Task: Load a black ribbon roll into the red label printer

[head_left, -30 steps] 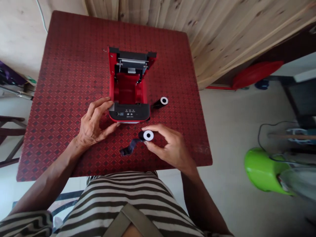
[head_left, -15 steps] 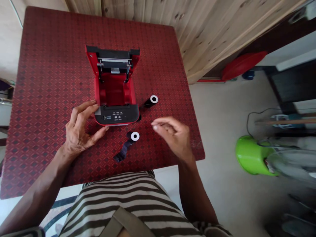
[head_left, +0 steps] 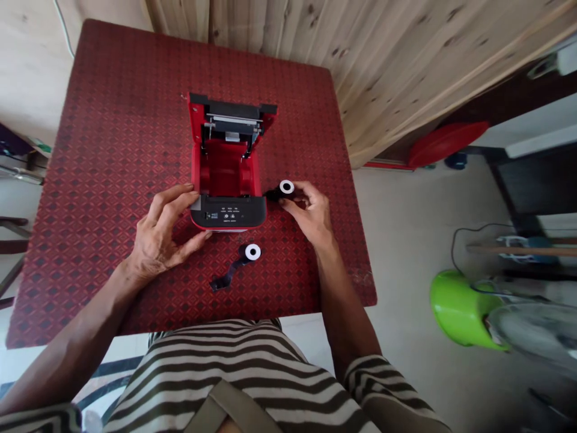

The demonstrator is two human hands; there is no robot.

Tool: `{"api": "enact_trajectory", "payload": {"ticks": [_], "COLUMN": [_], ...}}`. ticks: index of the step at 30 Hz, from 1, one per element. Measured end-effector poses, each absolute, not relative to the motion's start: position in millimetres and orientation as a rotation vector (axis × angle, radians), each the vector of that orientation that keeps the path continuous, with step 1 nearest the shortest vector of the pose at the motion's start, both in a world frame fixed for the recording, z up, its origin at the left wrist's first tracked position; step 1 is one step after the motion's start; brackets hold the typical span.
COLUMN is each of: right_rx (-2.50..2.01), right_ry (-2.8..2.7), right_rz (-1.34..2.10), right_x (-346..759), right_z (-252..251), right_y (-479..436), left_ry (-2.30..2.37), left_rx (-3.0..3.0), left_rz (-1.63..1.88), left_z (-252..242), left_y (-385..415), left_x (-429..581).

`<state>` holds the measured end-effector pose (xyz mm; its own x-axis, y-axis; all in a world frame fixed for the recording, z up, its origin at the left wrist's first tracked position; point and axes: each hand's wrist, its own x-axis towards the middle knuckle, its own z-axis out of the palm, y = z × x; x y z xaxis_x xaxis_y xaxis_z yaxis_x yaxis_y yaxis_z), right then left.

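A red and black receipt printer (head_left: 228, 211) stands on the table with its lid (head_left: 234, 120) raised and its red paper bay (head_left: 224, 171) bare inside. My left hand (head_left: 157, 231) grips the printer's front left corner, fingers on the side and thumb at the front edge. To the printer's right, my right hand (head_left: 311, 210) has thumb and fingers closed about a small black paper roll (head_left: 286, 187) with a white end. A second such roll (head_left: 252, 252) lies in front of the printer, its dark loose strip (head_left: 228, 278) trailing toward the near left.
The table (head_left: 112, 120) has a red patterned cover and meets a wooden plank wall (head_left: 279, 30) at the back. A green bucket (head_left: 455, 310) is on the floor to the right, near a cable and a stick. My striped shirt is at the near edge.
My right hand has moved up and left from bare tabletop to the far roll and closed on it. My left hand stays on the printer. The view has shifted slightly.
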<state>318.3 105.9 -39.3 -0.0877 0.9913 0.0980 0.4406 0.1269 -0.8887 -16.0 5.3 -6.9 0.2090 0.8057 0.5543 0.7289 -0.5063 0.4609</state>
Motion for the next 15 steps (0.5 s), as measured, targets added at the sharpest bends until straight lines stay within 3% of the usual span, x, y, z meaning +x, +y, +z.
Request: {"api": "enact_trajectory", "payload": {"ticks": [4, 8, 12, 15], "right_rx": [-1.242, -0.988, -0.804, -0.929], "right_ry": [-1.443, -1.475, -1.873, -2.329], "right_rz": [1.022, 0.983, 1.039, 0.787], "right_x": [322, 323, 293, 252], "right_z": [-13, 51, 107, 113], "right_y": [93, 72, 71, 90], "left_ry": [1.491, 1.478, 1.505, 1.503], "left_rx": [2.395, 2.425, 2.374, 2.358], "left_rz": [1.19, 1.197, 1.18, 1.158], "left_z": [-7, -7, -6, -6], "left_y": [5, 5, 3, 2], "left_x": [-15, -14, -13, -14]}}
